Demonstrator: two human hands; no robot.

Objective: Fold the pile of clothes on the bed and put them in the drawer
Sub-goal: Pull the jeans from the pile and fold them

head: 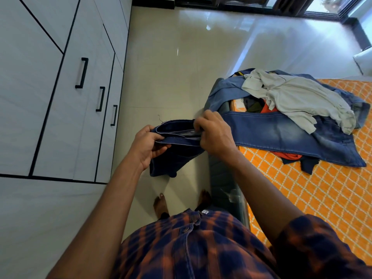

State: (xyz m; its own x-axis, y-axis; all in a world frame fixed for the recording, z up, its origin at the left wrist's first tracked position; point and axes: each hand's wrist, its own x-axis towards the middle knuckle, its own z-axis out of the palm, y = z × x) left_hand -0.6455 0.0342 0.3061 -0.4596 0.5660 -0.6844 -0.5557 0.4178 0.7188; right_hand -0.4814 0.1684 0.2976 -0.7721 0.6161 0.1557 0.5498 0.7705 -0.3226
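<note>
Clothes (291, 109) are mostly unfolded: the pile lies in a loose heap on the bed (322, 198), to the right of my fingers and a little beyond them. A crumpled grey shirt (298, 97) sits on top, pale blue jeans (281, 135) are spread under it, and scraps of red and dark cloth poke out below. I see nothing folded anywhere.

One garment is in hand, a pair of dark blue jeans (177, 156). My left hand (150, 147) grips one end of its top edge with fingers curled round the denim. My right hand (215, 135) pinches the other end. The rest hangs down below my hands over the floor, bunched and not yet squared.

Drawers (66, 101) with black handles stand to the left of my left hand, all closed. I judge the task barely begun: this piece needs folding, then the heap, then the putting away.
</note>
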